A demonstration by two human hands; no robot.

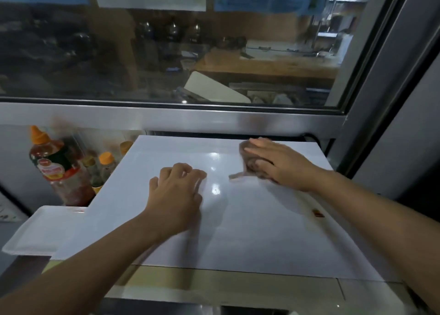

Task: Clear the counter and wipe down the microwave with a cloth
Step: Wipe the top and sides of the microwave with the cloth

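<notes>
The white top of the microwave (238, 231) fills the middle of the view, glossy with light spots. My right hand (283, 164) presses a crumpled brownish-grey cloth (250, 164) flat on the far right part of that top; a corner of the cloth sticks out to the left. My left hand (177, 193) rests palm down on the top near its middle, fingers bent and apart, holding nothing. A small reddish stain (318, 212) sits on the top near the right edge.
Left of the microwave stand a large sauce bottle with an orange cap (57, 164) and several smaller bottles (104, 167). A white tray (35, 233) lies at the lower left. A window (166, 52) with a metal frame runs behind; a metal wall stands at the right.
</notes>
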